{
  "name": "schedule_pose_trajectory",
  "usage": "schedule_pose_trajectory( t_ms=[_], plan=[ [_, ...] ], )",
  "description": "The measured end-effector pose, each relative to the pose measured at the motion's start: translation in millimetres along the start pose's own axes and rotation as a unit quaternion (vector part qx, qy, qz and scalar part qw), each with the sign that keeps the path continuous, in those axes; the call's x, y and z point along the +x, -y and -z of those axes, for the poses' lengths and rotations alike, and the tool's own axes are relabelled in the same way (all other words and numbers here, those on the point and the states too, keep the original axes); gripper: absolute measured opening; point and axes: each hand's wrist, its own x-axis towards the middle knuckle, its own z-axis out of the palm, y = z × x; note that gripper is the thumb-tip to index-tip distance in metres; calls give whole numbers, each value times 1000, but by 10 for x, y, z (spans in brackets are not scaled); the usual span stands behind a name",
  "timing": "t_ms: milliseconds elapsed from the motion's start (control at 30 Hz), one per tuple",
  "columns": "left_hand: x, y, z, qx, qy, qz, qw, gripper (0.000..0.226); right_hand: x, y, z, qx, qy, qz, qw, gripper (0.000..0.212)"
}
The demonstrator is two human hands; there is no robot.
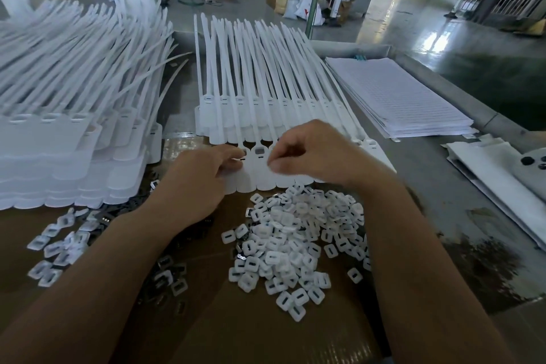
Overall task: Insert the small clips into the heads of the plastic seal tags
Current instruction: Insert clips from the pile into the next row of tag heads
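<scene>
A strip of joined white plastic seal tags [260, 177] lies in front of me, its long tails fanning away up the table. One tag head [260, 151] between my hands shows a square socket with a dark insert. My left hand [204, 177] lies on the strip's left end, its fingers pressing near a tag head. My right hand [313, 151] hovers over the strip's right part with fingers curled and thumb and forefinger brought together; what they pinch is hidden. A heap of small white clips [298, 242] lies just below the strip.
A tall stack of white seal tags [74, 139] fills the left side. More clips and dark metal inserts [165, 278] lie scattered under my left forearm. A pile of lined white sheets [399, 97] lies at the right, with a phone [531, 168] beyond it.
</scene>
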Motion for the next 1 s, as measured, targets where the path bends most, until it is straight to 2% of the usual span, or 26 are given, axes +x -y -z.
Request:
schedule_pose_trajectory(
  t_ms=[100, 167, 267, 500, 767, 900, 1000],
  plan=[
    [-4, 28, -1, -7, -4, -1, 1000, 55, 17, 123, -174, -67, 79, 25, 994, 12],
    [-6, 39, 1, -7, -5, -12, 1000, 54, 33, 165, -248, -105, 111, 29, 988, 1],
    [5, 47, -3, -5, -6, -16, 1000, 57, 39, 193, -303, -132, 133, 25, 982, 12],
    [14, 75, -27, -3, -13, -16, 1000, 63, -20, 159, -205, -113, 150, 0, 982, 13],
    [23, 74, -1, 5, -12, -28, 1000, 59, 12, 222, -275, -139, 142, 12, 980, 10],
    [20, 66, 13, 14, -12, -34, 999, 57, 8, 257, -290, -149, 166, 24, 975, 6],
    [28, 80, 18, 10, -11, -32, 999, 56, 14, 262, -276, -137, 180, 27, 974, 12]
  ],
)
